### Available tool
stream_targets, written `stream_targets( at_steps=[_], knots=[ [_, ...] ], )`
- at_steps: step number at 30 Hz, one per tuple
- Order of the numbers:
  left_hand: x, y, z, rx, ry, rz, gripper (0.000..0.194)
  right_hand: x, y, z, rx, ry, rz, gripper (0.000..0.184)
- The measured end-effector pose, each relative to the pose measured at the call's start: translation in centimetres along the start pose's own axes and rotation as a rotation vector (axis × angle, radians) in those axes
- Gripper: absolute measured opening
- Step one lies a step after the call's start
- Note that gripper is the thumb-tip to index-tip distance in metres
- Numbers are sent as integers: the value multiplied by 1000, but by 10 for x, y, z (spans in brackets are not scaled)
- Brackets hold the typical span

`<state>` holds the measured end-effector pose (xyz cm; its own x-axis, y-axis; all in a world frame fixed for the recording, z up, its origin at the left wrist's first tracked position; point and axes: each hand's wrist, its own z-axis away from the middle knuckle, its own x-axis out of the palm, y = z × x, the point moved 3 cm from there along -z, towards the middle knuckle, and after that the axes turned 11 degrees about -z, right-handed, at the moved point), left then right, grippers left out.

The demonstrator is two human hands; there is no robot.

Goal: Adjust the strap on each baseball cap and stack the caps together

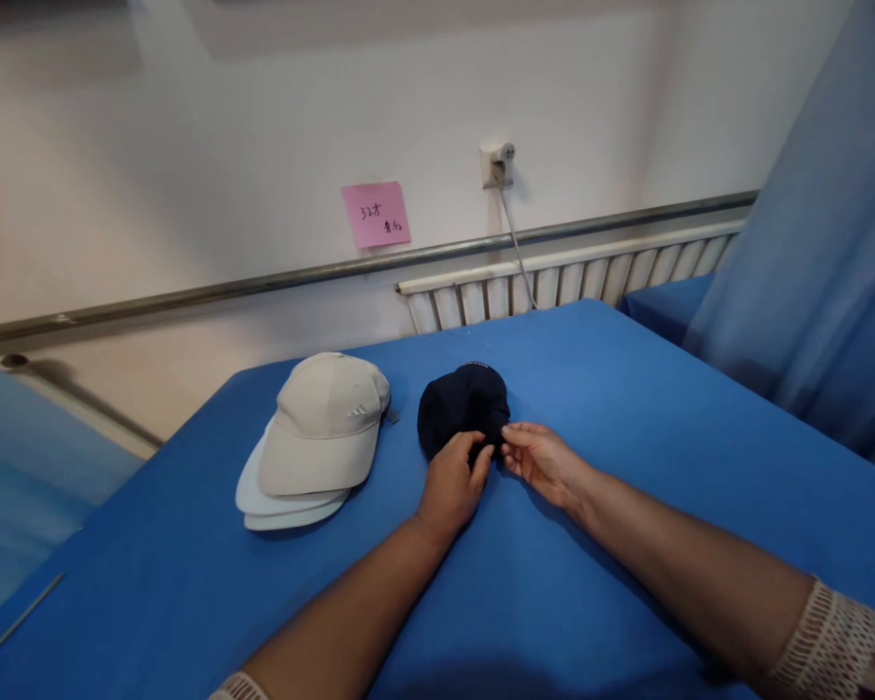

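A dark navy cap (458, 403) lies on the blue-covered table (576, 583), its crown toward the wall. At its near edge, my left hand (453, 486) is closed on it, with thumb and fingers bent toward each other. My right hand (543, 465) pinches the cap's right near edge between thumb and fingertips. The part between my fingers is dark and too small to make out. To the left of my left hand sits a stack of light caps, topped by a beige cap (328, 413) with a small striped logo. Pale brims (292, 510) stick out below it.
A metal rail (262, 285) and a white radiator (554, 277) run along the wall behind the table. A cord hangs from the wall socket (497, 165). A pink note (376, 214) is on the wall. Blue curtains (817, 262) hang on both sides. A thin rod (18, 622) lies at lower left.
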<state>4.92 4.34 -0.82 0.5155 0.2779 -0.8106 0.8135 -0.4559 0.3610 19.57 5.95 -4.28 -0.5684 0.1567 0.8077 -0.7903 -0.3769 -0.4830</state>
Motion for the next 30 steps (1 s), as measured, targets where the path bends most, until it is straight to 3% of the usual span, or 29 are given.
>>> stream_targets(
  at_steps=[7,11,17,22,26,30],
  knots=[
    [-4,3,-1,39,34,-88,17,4,2,5,37,-8,-77,16],
    [-8,3,0,83,8,11,21,5,0,5,27,-12,-94,19],
    [-7,-18,-8,-259,-28,316,32,14,-5,12,61,-209,-5,24],
    [-3,-19,-14,-374,-160,619,36,15,-3,12,65,-264,71,29],
    [-3,-13,-13,-482,-212,833,33,14,-2,9,20,-221,81,21],
    [-6,-9,-12,-505,-115,848,23,13,3,11,20,-39,70,16]
  ],
)
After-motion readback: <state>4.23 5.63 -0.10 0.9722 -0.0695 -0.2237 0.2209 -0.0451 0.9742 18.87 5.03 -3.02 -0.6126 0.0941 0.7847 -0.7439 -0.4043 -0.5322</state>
